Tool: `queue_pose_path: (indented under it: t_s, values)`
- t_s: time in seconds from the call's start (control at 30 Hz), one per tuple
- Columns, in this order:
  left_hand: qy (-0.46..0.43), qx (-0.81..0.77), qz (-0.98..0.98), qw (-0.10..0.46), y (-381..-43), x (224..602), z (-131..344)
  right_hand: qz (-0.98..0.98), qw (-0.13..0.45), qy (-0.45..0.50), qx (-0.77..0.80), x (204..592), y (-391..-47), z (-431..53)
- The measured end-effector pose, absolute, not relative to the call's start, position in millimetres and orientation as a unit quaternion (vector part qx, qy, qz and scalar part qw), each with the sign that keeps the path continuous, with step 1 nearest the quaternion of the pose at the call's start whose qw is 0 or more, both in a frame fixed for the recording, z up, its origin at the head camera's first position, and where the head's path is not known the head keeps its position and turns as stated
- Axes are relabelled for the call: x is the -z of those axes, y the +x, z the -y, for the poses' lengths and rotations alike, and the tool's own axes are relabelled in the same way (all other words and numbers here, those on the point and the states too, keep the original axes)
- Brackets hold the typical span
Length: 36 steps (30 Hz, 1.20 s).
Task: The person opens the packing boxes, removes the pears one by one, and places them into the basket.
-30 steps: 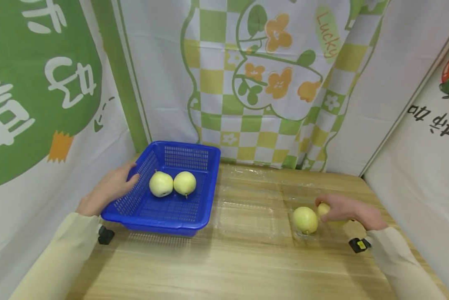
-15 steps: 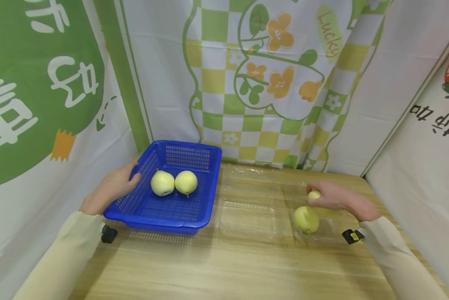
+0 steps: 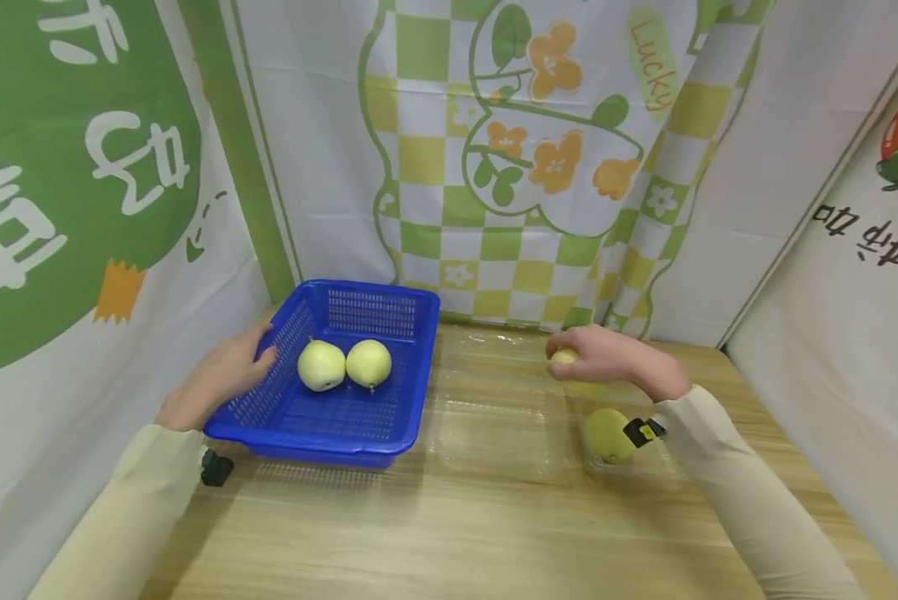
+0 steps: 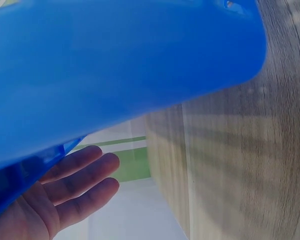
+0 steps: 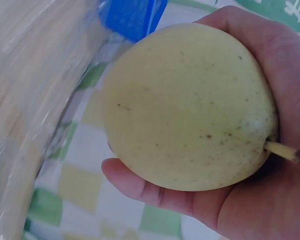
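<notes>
A blue plastic basket (image 3: 359, 437) stands left of centre, with two pale yellow-green pears (image 3: 321, 366) side by side on its floor. My left hand (image 3: 220, 375) holds the basket's left rim, thumb over the inner side. In the left wrist view several fingers (image 4: 87, 185) extend below the rim on the outer side. My right hand (image 3: 602, 358) grips another pear (image 5: 190, 110) from above, over the back right of the table. Its speckled skin and stem show close up in the right wrist view. A further pear (image 3: 608, 435) lies on the table near my right wrist.
A clear plastic tray (image 3: 490, 433) lies on the wood-grain table (image 3: 449, 533), right of the basket. Printed cloth (image 3: 456, 208) hangs along the back, and white cloth walls (image 3: 831, 333) close in the sides.
My right hand has lifted the pear and carried it left and toward the back. The left hand stays on the basket rim; the basket and its pears have not moved.
</notes>
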<state>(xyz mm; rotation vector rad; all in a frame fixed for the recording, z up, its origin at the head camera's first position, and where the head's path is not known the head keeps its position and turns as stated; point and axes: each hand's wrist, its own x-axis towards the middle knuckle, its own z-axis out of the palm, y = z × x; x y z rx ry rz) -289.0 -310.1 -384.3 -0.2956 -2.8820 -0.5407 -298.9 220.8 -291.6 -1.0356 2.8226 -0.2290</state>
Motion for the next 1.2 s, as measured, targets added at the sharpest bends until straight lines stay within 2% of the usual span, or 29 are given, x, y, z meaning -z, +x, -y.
queue_pose_path:
  t_s: [0.27, 0.77, 1.2]
  values:
    - [-0.095, 0.181, 0.975, 0.088, -287.8, 382.2, 308.6, -0.92, 0.067, -0.376, 0.086, 281.9, -306.8, -178.0]
    - [-0.099, 0.178, 0.975, 0.089, -286.6, 382.3, 308.1, -0.903, 0.059, -0.417, 0.088, 288.9, -316.4, -116.2]
    - [-0.106, 0.175, 0.974, 0.096, -288.1, 384.0, 308.2, -0.876, 0.05, -0.471, 0.088, 283.0, -315.7, -35.2]
